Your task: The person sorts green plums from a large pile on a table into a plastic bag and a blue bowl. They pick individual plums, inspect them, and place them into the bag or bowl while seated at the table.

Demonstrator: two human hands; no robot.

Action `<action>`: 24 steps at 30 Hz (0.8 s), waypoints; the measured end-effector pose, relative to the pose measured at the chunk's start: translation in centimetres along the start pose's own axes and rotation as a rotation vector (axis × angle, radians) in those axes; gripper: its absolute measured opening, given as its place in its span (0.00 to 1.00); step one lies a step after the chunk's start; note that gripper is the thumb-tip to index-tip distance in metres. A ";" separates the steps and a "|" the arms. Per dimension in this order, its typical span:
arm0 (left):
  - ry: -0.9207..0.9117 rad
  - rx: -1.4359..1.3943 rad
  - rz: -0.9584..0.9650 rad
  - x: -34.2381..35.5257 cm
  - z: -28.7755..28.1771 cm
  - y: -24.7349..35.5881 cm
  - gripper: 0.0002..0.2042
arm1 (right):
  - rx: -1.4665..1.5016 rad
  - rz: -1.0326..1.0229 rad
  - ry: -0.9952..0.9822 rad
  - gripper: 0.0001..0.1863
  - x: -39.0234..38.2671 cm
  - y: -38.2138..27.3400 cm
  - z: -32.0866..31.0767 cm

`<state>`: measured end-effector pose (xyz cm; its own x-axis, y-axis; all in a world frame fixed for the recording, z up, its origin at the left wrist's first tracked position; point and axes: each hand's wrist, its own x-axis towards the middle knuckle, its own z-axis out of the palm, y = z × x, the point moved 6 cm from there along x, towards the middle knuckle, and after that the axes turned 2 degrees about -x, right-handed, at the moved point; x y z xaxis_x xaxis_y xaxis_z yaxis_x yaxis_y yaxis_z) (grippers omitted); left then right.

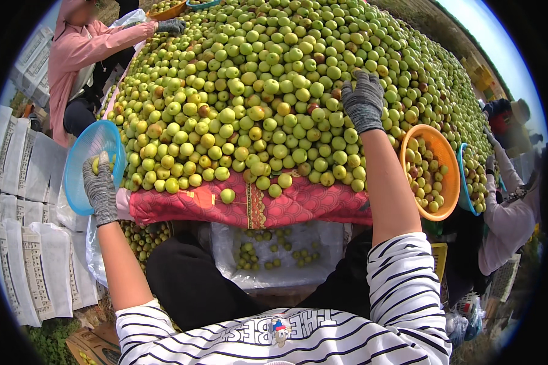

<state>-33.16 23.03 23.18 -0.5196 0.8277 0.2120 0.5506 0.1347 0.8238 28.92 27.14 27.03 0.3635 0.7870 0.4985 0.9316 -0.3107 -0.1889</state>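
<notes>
A large heap of small round green fruits [237, 115], which look like jujubes, some blushed brown, spreads in front of me. My left hand [99, 190], in a grey knitted glove, is at the light blue basket [72, 164] on the left. Its fingers are closed around yellow-green jujubes [95, 164] that show at the fingertips, inside the basket's rim. Over on the right side of the heap, my gloved right hand [364, 102] rests on the fruit, thumb apart from the fingers. The fingertips bend down among the fruits and are partly hidden.
A red patterned cloth [310, 201] covers the heap's near edge. An orange basket [411, 137] and another blue basket [463, 176] hold fruit at right. Below, a plastic-lined crate [268, 277] contains several fruits. Co-workers sit at far left [73, 61] and right [505, 225]. White-covered crates [30, 255] stand left.
</notes>
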 end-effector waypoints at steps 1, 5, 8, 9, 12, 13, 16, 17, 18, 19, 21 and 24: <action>0.007 0.150 0.019 2.2 -1.5 -1.6 0.23 | -0.061 0.076 -0.048 0.23 1.8 1.7 0.8; 0.124 0.487 0.092 5.5 -3.6 -5.3 0.24 | -0.074 -0.046 -0.270 0.29 5.3 2.8 4.2; 0.194 0.522 0.308 3.7 -1.7 -1.6 0.24 | -0.099 -0.064 -0.434 0.31 6.6 3.1 5.2; 0.215 0.524 0.417 2.1 -0.4 0.7 0.24 | -0.110 -0.064 -0.505 0.31 6.7 3.1 5.2; -0.045 -0.068 0.455 -3.5 6.5 6.2 0.17 | -0.205 -0.115 -0.635 0.27 6.4 1.6 3.9; -0.205 -0.307 0.371 -5.3 9.4 7.8 0.15 | -0.270 -0.187 -0.455 0.24 5.7 0.1 2.3; -0.733 -0.727 0.051 -11.9 17.3 12.7 0.15 | 0.139 -0.318 -0.381 0.23 1.9 -6.0 -0.3; -0.870 -0.867 -0.091 -14.0 19.4 14.2 0.21 | 0.383 -0.372 -0.424 0.23 -0.6 -8.3 -0.8; -0.968 -1.030 -0.249 -15.8 20.7 15.5 0.26 | 0.484 -0.437 -0.537 0.24 -2.9 -10.6 -0.7; -1.038 -1.077 -0.430 -16.9 22.1 16.2 0.27 | 0.461 -0.485 -0.649 0.25 -5.2 -12.6 -0.4; -1.196 -1.378 -0.653 -18.2 24.0 18.2 0.27 | 0.555 -0.597 -0.709 0.24 -7.7 -15.4 -0.5; -1.027 -1.322 -0.795 -17.3 24.8 16.2 0.20 | 0.413 -0.639 -0.677 0.21 -7.1 -16.1 0.7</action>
<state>0.97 24.42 19.81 0.4616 0.8238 -0.3291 -0.6631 0.5669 0.4888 11.29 26.94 25.89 -0.3952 0.9173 0.0496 0.8353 0.3813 -0.3962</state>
